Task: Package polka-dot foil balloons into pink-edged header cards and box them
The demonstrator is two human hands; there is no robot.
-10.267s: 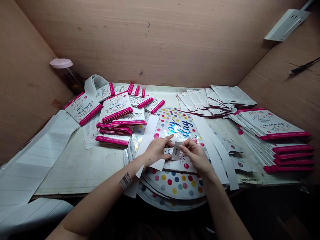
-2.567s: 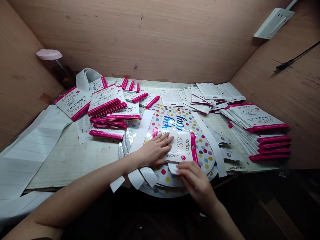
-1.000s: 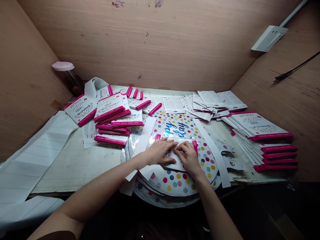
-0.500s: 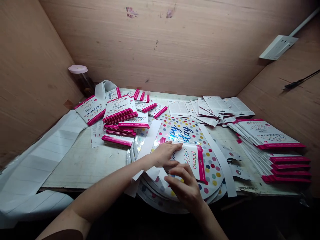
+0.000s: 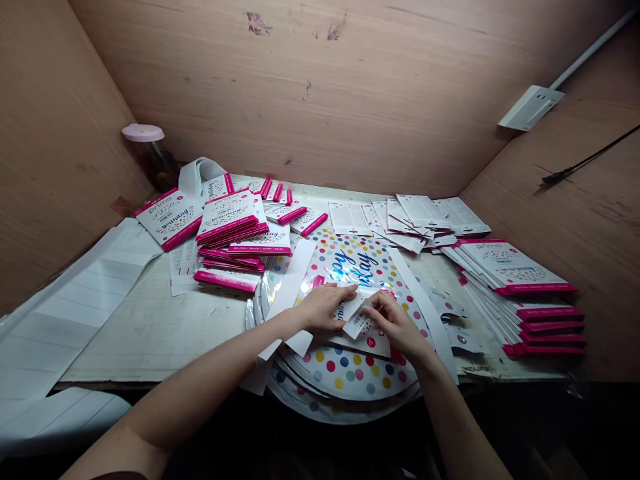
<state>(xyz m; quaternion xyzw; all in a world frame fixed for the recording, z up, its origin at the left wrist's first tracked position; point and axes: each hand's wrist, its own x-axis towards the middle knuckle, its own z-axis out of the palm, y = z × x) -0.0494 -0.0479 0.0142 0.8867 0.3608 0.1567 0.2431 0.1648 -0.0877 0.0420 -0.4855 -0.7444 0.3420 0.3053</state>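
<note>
Wooden walls box in the tabletop on three sides, with one jar near its far left corner. Both forearms slant in over the near edge. The left hand, fingers spread, lies on one packet atop the dotted balloons; the right hand pinches one label over it. Those balloons overhang the middle of the near edge. Tabletop shows between them and the paper strip at left; four pink ends line the right stack below its top packet.
</note>
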